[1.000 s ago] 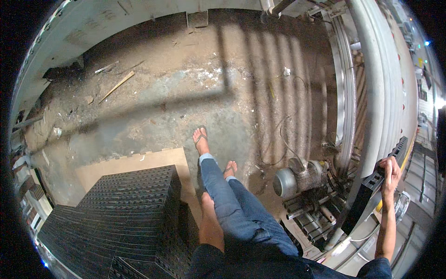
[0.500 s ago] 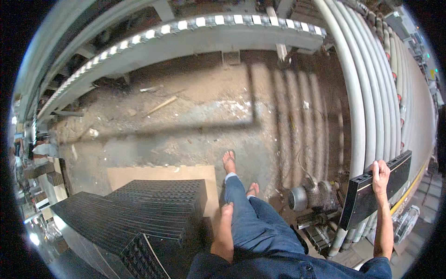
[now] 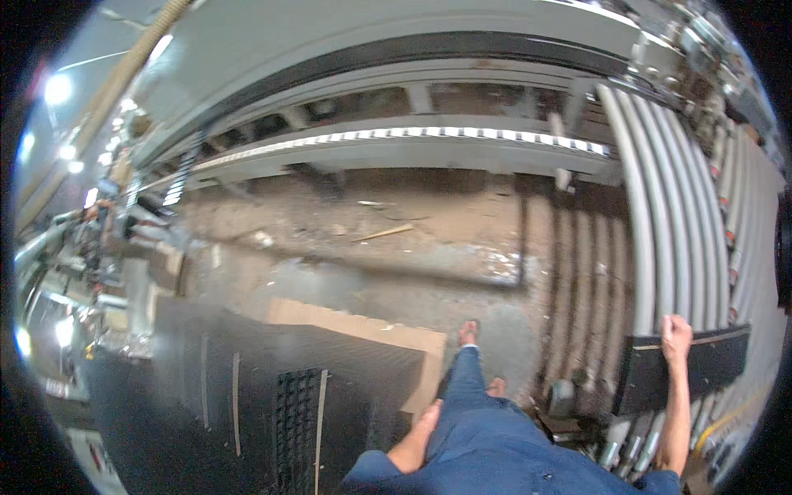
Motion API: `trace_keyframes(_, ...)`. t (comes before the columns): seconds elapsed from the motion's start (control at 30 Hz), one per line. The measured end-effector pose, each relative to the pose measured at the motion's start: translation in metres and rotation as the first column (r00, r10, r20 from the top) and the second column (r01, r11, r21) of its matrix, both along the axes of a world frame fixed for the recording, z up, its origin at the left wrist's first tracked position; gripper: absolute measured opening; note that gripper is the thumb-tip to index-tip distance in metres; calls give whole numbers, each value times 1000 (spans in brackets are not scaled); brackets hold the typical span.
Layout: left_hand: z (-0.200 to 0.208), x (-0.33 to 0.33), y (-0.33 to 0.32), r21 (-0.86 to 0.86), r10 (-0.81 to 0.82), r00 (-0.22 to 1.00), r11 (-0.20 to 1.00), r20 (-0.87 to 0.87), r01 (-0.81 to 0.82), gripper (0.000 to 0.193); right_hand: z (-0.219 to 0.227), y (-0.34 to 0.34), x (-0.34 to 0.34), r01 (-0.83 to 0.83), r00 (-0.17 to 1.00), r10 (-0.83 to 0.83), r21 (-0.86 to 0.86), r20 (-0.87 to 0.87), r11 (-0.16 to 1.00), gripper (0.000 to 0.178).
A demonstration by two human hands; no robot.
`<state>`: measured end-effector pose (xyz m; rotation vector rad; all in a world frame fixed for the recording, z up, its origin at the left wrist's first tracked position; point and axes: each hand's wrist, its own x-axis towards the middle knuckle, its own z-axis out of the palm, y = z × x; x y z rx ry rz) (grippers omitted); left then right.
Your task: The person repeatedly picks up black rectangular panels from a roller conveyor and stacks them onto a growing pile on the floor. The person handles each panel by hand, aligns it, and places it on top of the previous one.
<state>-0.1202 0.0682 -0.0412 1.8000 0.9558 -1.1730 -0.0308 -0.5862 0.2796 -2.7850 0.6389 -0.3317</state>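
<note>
Down from head height, onto a dusty workshop floor (image 3: 396,247), seen through a fisheye lens that bends every straight edge.

At four o'clock: right hand (image 3: 676,337), arm stretched up from the lower edge, fingers curled over the top edge of a flat black panel (image 3: 693,371) and closed on it. Panel standing nearly upright, leaning against a bank of pale grey pipes (image 3: 660,214) that sweep from two o'clock down to five o'clock. Small grey motor (image 3: 561,396) just beside the panel's left end, low on the floor.

At six o'clock: left hand (image 3: 427,417), hanging loose beside the thigh, fingers straight and held together, holding nothing, close to the edge of a stack of black ribbed mats (image 3: 289,396). Blue trousers (image 3: 495,437) filling the lower middle; two bare feet (image 3: 469,332) on the floor just above them.

At seven to eight o'clock: the mats, dark and gridded, piled on a light brown board (image 3: 363,326) whose corner pokes out toward the feet.

At twelve o'clock: long grey machine frame (image 3: 412,148) running left to right, a row of small white squares along its lower rail. Wood scraps (image 3: 384,233) and pale debris scattered on the floor beneath it.

At nine o'clock: blurred machinery and bright lamps, too smeared to make out.
</note>
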Motion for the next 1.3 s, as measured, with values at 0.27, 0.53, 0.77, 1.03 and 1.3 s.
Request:
trace_keyframes(0.27, -19, 23, 32, 304, -795, 453, 584, 404, 753, 31, -37, -28, -9, -19, 998, 18, 16, 64, 1000, 33)
trace_keyframes(0.53, -27, 91, 24, 86, -652, 691, 743, 312, 663, 35, -62, -92, -27, -51, 999, 50, 85, 17, 995, 30)
trace_keyframes(0.77, -11, 131, 27, 106, -607, 755, 792, 248, 601, 31, -26, -62, 43, 149, 974, -97, 254, -203, 956, 32)
trace_keyframes(1.03, 10, 165, 24, 301, -634, 723, 770, 272, 562, 30, -50, 62, 186, -355, 934, 340, 197, 107, 914, 20)
trace_keyframes(1.3, 39, 184, -13, -76, 541, 750, 827, 379, -558, 37, -56, 190, 274, -562, 802, 591, 228, -82, 795, 27)
